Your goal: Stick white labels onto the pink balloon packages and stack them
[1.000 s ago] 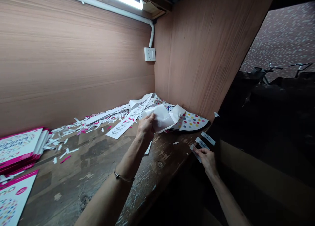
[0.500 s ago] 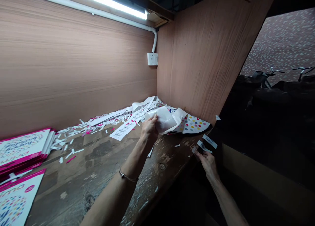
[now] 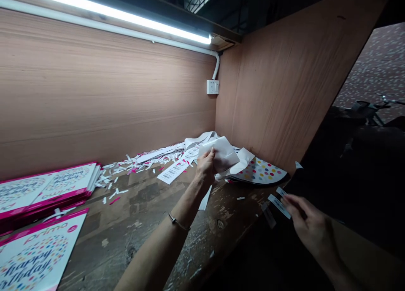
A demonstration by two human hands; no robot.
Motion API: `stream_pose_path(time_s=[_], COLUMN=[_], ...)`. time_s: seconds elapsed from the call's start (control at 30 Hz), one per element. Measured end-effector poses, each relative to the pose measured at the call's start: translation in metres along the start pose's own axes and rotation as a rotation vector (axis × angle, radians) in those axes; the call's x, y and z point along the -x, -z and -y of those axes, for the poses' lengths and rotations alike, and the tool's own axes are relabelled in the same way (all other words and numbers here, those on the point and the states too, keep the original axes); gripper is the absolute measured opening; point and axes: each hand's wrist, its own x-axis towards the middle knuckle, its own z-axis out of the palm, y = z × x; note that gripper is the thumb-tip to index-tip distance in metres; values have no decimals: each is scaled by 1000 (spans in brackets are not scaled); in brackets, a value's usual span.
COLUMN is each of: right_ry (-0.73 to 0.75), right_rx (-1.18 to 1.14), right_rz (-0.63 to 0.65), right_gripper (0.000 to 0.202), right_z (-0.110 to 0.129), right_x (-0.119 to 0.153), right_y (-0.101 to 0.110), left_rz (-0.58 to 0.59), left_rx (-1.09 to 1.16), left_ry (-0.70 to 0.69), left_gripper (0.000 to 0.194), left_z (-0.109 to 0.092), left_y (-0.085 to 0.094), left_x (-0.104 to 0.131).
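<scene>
My left hand (image 3: 206, 167) is closed on a crumpled sheet of white paper (image 3: 224, 152), perhaps label backing, above the table. Past the table's right edge, my right hand (image 3: 308, 225) pinches the end of a small white barcode label (image 3: 280, 191) between thumb and fingers. A second barcode label (image 3: 279, 206) sits right below it, close to the fingertips. A dim, see-through strip (image 3: 268, 215) hangs at the table edge to their left. Behind the white paper lies a round-edged piece with coloured dots (image 3: 262, 171), partly covered.
A strip of barcode labels (image 3: 174, 172) lies among paper scraps (image 3: 148, 158) along the back wall. Stacked pink-and-white "happy birthday" packs (image 3: 63, 185) stand at the left, one pack (image 3: 41, 253) nearer. A wooden side panel (image 3: 268, 92) rises at the right, with a power socket (image 3: 212, 87) in the corner.
My right hand has moved right and up from the see-through strip to the barcode label's end. My left hand keeps hold of the white paper. The view has turned slightly left.
</scene>
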Motion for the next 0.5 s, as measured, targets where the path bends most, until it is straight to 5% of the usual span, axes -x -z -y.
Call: stream_pose_path(time_s=[0.1,0.23,0.37,0.5], right_ry=[346,549,644,725], right_rx=[-30,-22,12,58], right_rz=[25,187,213,183], right_gripper=[23,26,20,9], right_z=[35,51,46,38], right_x=[-55,-101,-104,-92], right_y=[-26,-85,-125,-137], left_rz=[-1,-18,-53,-118], left_rx=[15,89,193,249], left_ry=[2,-56,-168,-263], left_gripper=[11,10,8,8], left_z=[0,-6,-17,-24], left_y=[-4,-7,-3,0], left_x=[1,3,3,1])
